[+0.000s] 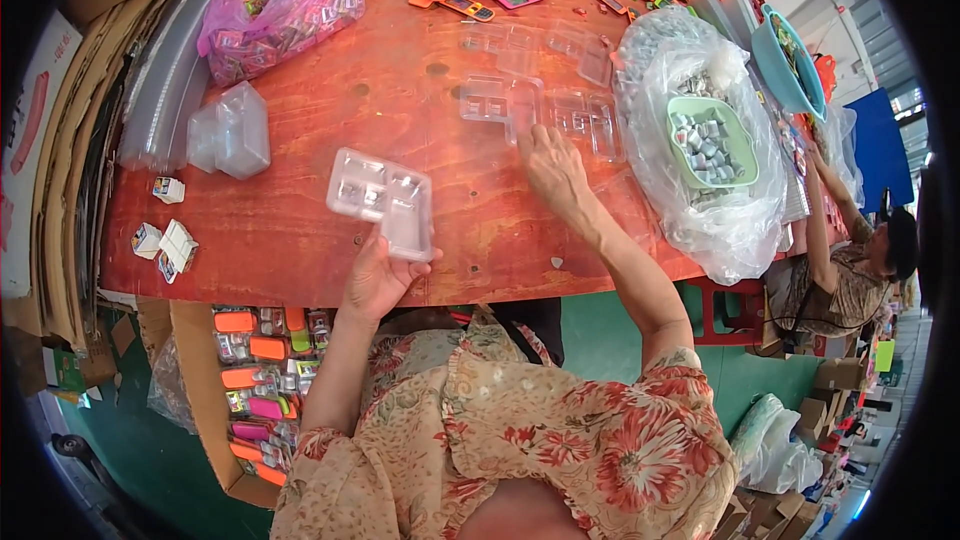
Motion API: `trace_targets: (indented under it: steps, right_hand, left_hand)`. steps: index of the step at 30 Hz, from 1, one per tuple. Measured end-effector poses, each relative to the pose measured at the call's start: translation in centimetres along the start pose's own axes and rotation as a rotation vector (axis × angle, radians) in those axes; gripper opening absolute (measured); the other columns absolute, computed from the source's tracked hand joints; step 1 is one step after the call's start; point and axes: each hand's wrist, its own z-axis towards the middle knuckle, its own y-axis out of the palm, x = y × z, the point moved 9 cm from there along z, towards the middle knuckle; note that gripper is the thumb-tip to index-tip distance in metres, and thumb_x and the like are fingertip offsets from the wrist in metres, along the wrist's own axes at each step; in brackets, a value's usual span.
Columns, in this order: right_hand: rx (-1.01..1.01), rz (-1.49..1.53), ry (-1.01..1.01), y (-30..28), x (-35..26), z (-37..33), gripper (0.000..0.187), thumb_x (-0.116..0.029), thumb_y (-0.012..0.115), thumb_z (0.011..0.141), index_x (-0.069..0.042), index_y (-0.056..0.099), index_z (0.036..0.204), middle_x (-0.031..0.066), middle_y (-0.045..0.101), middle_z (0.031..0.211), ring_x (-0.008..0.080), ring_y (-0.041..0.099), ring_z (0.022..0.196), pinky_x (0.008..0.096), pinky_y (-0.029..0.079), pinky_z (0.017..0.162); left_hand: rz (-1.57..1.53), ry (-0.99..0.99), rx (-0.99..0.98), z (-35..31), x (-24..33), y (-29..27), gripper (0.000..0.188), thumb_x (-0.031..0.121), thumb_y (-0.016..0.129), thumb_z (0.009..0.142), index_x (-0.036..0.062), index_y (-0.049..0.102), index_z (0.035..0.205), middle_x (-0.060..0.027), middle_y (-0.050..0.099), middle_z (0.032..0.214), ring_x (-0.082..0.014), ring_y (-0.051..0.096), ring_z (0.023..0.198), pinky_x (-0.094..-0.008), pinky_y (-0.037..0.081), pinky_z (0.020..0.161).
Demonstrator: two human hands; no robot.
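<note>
A clear plastic blister tray (408, 225) with several compartments is held up in my left hand (375, 275); the thumb and fingers grip its lower end. Over the red table, my right hand (553, 170) reaches forward with its fingers curled together at the near edge of another clear tray (522, 105). Just right of those fingers lies a similar tray (590, 120). Farther back are more clear trays, one (500, 40) on the left and one (580, 48) on the right. Small shiny pieces seem to show in some compartments.
A green basket (746, 172) of small grey-white pieces sits on a plastic bag (740, 240) at right. Toy phones (470, 8) lie heaped at the back. At left are a pink bag (345, 12), stacked trays (235, 130) and small card stacks (178, 240). A co-worker (840, 270) sits far right.
</note>
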Motion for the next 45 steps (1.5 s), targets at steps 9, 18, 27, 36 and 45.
trace_targets:
  steps: [9,18,27,36,45]
  right_hand:
    - [-0.239,0.957,-0.211,-4.0,-10.2,-1.9,0.021,-0.016,0.062,0.067,-0.005,0.055,0.084,0.0121,0.054,0.073,0.0283,0.054,0.068,0.0339,0.044,0.055]
    - [-0.542,1.305,-0.17,-3.2,-10.3,-2.6,0.008,-0.007,0.054,0.074,-0.001,0.059,0.078,0.0081,0.053,0.059,0.0131,0.05,0.052,0.0272,0.04,0.051]
    - [0.061,0.701,-0.095,-7.6,-5.9,-2.8,0.008,-0.004,0.053,0.068,-0.002,0.045,0.067,0.0097,0.045,0.059,0.0214,0.047,0.051,0.0283,0.039,0.046]
    - [-0.23,0.061,-0.108,-2.6,-5.6,-8.7,0.015,-0.005,0.051,0.062,-0.001,0.05,0.077,0.0114,0.051,0.076,0.0246,0.052,0.071,0.0329,0.045,0.054]
    - [-0.092,0.715,-0.199,-6.3,-12.9,-5.7,0.019,-0.015,0.059,0.07,-0.004,0.051,0.083,0.0099,0.05,0.075,0.027,0.053,0.07,0.0348,0.044,0.055]
  left_hand:
    - [0.05,0.047,-0.016,1.2,-1.9,2.5,0.063,0.021,0.057,0.076,0.012,0.02,0.127,-0.0096,0.039,0.119,-0.0251,0.049,0.099,-0.0366,0.048,0.076]
    - [0.057,-0.062,-0.07,1.0,-3.5,2.6,0.062,0.023,0.056,0.077,0.0107,0.02,0.126,-0.0143,0.046,0.11,-0.0313,0.054,0.091,-0.0356,0.05,0.072]
    - [0.142,-0.04,0.031,-1.7,-1.9,-0.5,0.058,0.029,0.056,0.074,0.0038,0.032,0.12,-0.014,0.05,0.105,-0.0342,0.055,0.087,-0.032,0.051,0.057]
    - [0.122,0.067,0.038,-4.2,2.6,-0.5,0.064,0.026,0.057,0.075,0.0051,0.022,0.125,-0.0181,0.048,0.108,-0.0391,0.053,0.088,-0.0366,0.052,0.062]
    - [0.142,0.018,0.056,-2.8,-1.9,2.3,0.07,0.023,0.06,0.072,0.0103,0.018,0.127,-0.012,0.044,0.113,-0.0281,0.053,0.093,-0.0375,0.05,0.07]
